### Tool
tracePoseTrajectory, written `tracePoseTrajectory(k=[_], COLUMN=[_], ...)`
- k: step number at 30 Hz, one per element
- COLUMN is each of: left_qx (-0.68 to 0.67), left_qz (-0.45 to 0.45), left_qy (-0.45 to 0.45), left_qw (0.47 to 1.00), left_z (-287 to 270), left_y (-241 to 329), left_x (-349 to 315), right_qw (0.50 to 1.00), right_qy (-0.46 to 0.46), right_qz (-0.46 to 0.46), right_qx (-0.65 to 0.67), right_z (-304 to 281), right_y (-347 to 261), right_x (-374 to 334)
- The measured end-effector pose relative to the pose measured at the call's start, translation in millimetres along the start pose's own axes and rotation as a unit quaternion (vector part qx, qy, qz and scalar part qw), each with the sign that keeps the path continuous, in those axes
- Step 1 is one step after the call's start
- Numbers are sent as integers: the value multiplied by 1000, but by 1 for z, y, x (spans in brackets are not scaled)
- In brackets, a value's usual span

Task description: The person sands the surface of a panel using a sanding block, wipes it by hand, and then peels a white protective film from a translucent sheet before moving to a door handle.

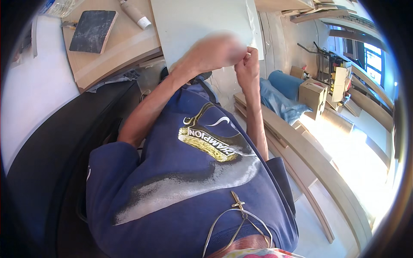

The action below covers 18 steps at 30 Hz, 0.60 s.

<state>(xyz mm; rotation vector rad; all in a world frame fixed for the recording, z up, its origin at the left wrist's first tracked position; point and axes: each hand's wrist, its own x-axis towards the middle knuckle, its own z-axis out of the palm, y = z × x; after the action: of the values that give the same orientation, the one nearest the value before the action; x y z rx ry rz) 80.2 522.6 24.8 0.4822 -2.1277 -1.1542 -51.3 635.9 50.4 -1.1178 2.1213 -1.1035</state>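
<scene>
A pale flat panel (198, 21) extends away in front of me. Over its right edge my two hands come together. My left hand (217, 50) reaches across the panel's near part, its fingertips blurred and close to the right hand's fingers. My right hand (248, 66) is closed, thumb and fingers pressed together in a pinch. Whatever sits between the fingers is too small or hidden to make out. A wrinkled strip of clear film (251, 21) runs along the panel's right edge, just beyond the right hand; whether either hand touches it I cannot tell.
On the wooden tabletop (120, 41) at left lie a dark book-like block (93, 31) and a bottle with a white cap (136, 13). A black chair (47, 150) curves at left. To the right are long wooden boards (318, 167), blue plastic sheeting (279, 101) and a cardboard box (313, 96).
</scene>
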Motion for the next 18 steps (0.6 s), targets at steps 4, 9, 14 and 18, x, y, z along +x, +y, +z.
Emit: tracePoseTrajectory(k=[4, 9, 14, 18], left_qx=[92, 250, 304, 287], left_qz=[4, -17, -52, -97], left_qy=[12, -11, 20, 38], left_qw=[996, 968, 951, 952], left_z=[2, 14, 37, 39], left_y=[11, 36, 41, 40], left_x=[-4, -13, -8, -9], right_qw=[970, 962, 965, 963], right_qy=[-78, -110, -189, -233], right_qz=[125, 116, 58, -119], right_qx=[196, 221, 173, -62], right_z=[-19, -27, -49, -72], right_y=[6, 2, 13, -6], right_x=[8, 19, 34, 43])
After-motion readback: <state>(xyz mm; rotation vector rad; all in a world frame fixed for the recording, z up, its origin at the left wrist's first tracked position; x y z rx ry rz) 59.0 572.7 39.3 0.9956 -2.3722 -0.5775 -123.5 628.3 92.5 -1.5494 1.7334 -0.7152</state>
